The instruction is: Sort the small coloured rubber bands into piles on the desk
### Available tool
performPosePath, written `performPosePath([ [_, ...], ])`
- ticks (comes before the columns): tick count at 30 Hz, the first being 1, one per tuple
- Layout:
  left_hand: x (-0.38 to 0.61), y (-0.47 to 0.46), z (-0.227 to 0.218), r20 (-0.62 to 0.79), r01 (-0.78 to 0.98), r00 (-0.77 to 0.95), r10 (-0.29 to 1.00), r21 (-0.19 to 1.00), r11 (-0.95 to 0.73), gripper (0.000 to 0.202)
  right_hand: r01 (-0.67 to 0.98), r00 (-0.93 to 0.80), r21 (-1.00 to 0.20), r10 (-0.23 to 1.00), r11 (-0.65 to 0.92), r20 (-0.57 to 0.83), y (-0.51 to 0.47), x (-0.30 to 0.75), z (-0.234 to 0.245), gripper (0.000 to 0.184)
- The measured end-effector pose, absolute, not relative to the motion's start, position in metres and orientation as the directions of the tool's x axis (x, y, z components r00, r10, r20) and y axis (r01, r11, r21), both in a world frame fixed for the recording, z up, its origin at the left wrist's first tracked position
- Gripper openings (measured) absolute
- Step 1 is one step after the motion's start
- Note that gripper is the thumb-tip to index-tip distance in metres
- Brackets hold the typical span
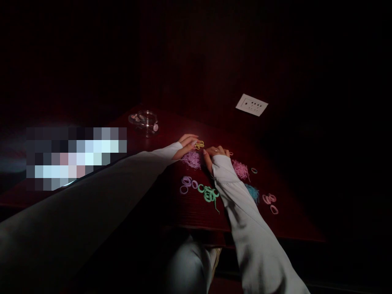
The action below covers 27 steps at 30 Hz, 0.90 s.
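My left hand (187,143) reaches across a dark red table (196,216), its fingertips pinched on some yellow elastic bands (199,144). My right hand (214,157) rests just right of them, fingers curled and touching the table; what it holds, if anything, is hidden. Under my left hand lies a heap of thin pink bands (192,160). Purple rings (187,183), green rings (209,193), a blue heap (253,192), another pink heap (240,170) and a few pink rings (270,201) lie around my right sleeve.
A small glass jar (147,121) with its lid beside it stands at the table's far left. A white wall socket plate (251,105) is on the dark wall at the back right. The room is very dark. The table's near edge runs above my knee (190,265).
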<state>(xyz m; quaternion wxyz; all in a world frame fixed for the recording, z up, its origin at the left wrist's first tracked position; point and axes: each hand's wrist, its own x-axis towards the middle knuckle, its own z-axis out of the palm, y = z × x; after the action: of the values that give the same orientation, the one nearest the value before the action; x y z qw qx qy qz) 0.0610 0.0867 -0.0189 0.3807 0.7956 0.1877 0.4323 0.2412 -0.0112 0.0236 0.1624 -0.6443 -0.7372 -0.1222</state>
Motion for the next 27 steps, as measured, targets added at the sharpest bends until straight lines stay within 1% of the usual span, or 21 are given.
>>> performPosePath([
  [3, 0.056, 0.087, -0.013, 0.554, 0.026, 0.564, 0.612, 0.729, -0.684, 0.042, 0.995, -0.066, -0.045, 0.908, 0.093, 0.414, -0.016, 0.250, 0.032, 0.034],
  [5, 0.050, 0.087, -0.009, 0.552, 0.096, 0.603, 0.575, 0.666, -0.740, 0.034, 0.997, -0.052, -0.030, 0.918, 0.069, 0.394, -0.020, 0.259, 0.037, 0.029],
  [6, 0.047, 0.087, -0.007, 0.543, 0.128, 0.637, 0.547, 0.625, -0.770, 0.035, 0.997, -0.055, -0.024, 0.924, 0.069, 0.377, -0.022, 0.263, 0.039, 0.029],
  [8, 0.041, 0.086, -0.004, 0.500, 0.177, 0.713, 0.492, 0.550, -0.816, 0.046, 0.996, -0.075, -0.025, 0.937, 0.089, 0.342, -0.026, 0.270, 0.041, 0.033],
  [10, 0.036, 0.083, -0.001, 0.439, 0.208, 0.772, 0.461, 0.511, -0.834, 0.056, 0.992, -0.101, -0.041, 0.944, 0.120, 0.313, -0.029, 0.273, 0.041, 0.038],
  [13, 0.032, 0.079, 0.001, 0.354, 0.221, 0.831, 0.429, 0.498, -0.838, 0.065, 0.987, -0.137, -0.042, 0.944, 0.157, 0.299, -0.031, 0.273, 0.037, 0.044],
  [17, 0.032, 0.077, 0.001, 0.284, 0.225, 0.873, 0.396, 0.486, -0.845, 0.070, 0.986, -0.163, 0.004, 0.948, 0.168, 0.272, -0.029, 0.272, 0.030, 0.046],
  [20, 0.033, 0.077, -0.002, 0.304, 0.223, 0.862, 0.405, 0.491, -0.842, 0.068, 0.983, -0.180, 0.009, 0.951, 0.184, 0.251, -0.025, 0.272, 0.026, 0.045],
  [27, 0.040, 0.077, -0.015, 0.481, 0.176, 0.755, 0.446, 0.507, -0.844, 0.052, 0.974, -0.203, -0.029, 0.925, 0.224, 0.323, -0.022, 0.264, 0.023, 0.035],
])
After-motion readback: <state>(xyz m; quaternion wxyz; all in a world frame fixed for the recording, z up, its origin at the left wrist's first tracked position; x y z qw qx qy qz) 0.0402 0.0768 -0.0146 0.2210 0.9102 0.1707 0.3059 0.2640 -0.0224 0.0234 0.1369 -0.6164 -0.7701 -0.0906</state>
